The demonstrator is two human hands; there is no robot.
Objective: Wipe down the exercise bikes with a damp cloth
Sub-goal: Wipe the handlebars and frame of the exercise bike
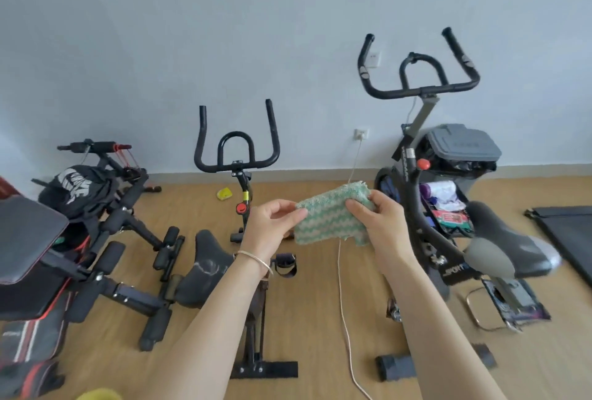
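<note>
Black padding covers the bench (32,239) that is sitting far to the left of my fingers, and a black bag (77,188) with white lettering is lying on its frame. Closer in, just left of and beyond my left hand (272,223), the smaller bike (238,165) is standing on the wooden floor (314,319). Its handlebars are rising past my knuckles and its dark saddle (208,258) is sitting below and left of my wrist. A small yellow object (225,193) is lying on the floor beside the bike's stem. I am wearing a thin bracelet (256,260) on that wrist.

My left fingers (290,211) are pinching the left edge of the cloth (330,220), a green-and-white zigzag piece. I am holding it up in the air between both hands, touching neither bike. My right hand (381,223) is gripping its right end, fingers (358,207) and thumb closing on the fabric. I cannot tell whether the cloth is damp.

A white cable (344,303) is running from a wall socket (361,134) down across the floor beneath the cloth. Right of my right hand the larger bike (407,172) is standing close, with its grey saddle (509,249) just beside my forearm. A grey lidded bin (461,143) is standing behind that bike, and a black mat (567,233) is lying farthest right.
</note>
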